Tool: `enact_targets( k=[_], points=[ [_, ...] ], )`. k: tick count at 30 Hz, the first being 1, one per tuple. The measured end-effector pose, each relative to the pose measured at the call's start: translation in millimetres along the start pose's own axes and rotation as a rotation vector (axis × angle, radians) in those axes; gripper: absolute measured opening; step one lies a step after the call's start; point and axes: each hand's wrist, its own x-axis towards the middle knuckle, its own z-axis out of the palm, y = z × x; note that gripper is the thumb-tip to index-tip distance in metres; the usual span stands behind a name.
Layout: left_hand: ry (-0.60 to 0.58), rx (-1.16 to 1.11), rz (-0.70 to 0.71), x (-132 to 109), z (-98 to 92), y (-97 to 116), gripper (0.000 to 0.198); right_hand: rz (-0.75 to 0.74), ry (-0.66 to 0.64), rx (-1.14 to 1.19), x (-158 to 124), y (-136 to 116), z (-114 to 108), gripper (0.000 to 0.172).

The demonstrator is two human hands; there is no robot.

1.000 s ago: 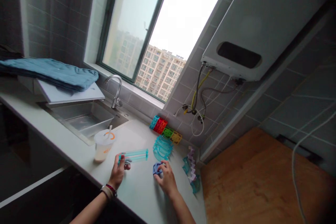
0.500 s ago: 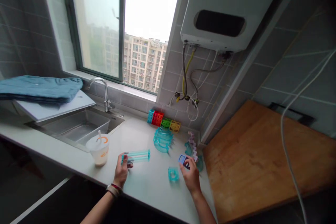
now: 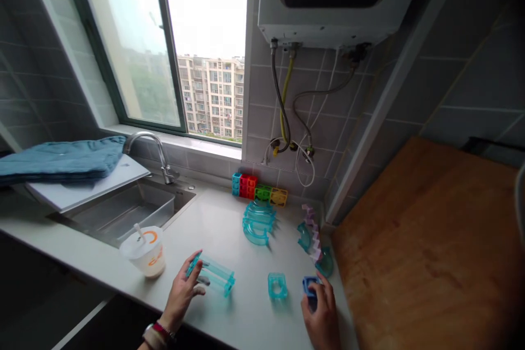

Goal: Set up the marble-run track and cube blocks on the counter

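Observation:
My left hand [image 3: 183, 291] is curled round the near-left end of a long, see-through turquoise track piece [image 3: 219, 273], thumb and fingers on either side. The piece slants low over the counter, its far end close to the surface. On the right, my right hand [image 3: 322, 309] grips a small blue block [image 3: 310, 286] from above, partly covering it. Between the hands lies a turquoise square block [image 3: 278, 286] with a round hole. Curved turquoise pieces [image 3: 258, 222] lie farther back. Beyond my right hand are a pale purple zigzag strip [image 3: 315, 238] and curved turquoise pieces [image 3: 325, 262].
A lidded cup [image 3: 144, 251] with a straw stands left of my left hand, near the sink [image 3: 135, 208]. Coloured blocks [image 3: 248, 186] line the back wall. A wooden board [image 3: 394, 246] leans at the right. Blue cloth [image 3: 61, 158] lies on a white panel over the sink.
The view has shifted. My left hand has lowered and turned the long turquoise piece. My right hand has brought the blue block down onto the counter, right of the square block.

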Motion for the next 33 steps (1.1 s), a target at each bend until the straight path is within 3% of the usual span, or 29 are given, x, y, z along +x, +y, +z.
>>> enact_targets(
  k=[7,17,23,28,33],
  points=[
    [-0.184,-0.234,-0.208,2,1.2,20,0.065,-0.075,0.087,-0.106,0,8,4,0.032],
    [-0.189,-0.471,-0.415,55,36.9,18,0.050,-0.140,0.189,-0.125,-1,13,3,0.033],
    [-0.157,-0.416,-0.369,66,62.3,9,0.030,-0.156,0.223,-0.076,1,13,4,0.032],
    [-0.226,-0.264,-0.364,72,74.5,7,0.038,-0.100,0.272,-0.029,-1,4,2,0.032],
    [-0.191,-0.074,-0.339,95,79.0,4,0.034,-0.090,0.301,-0.009,0,2,-1,0.031]
  ],
)
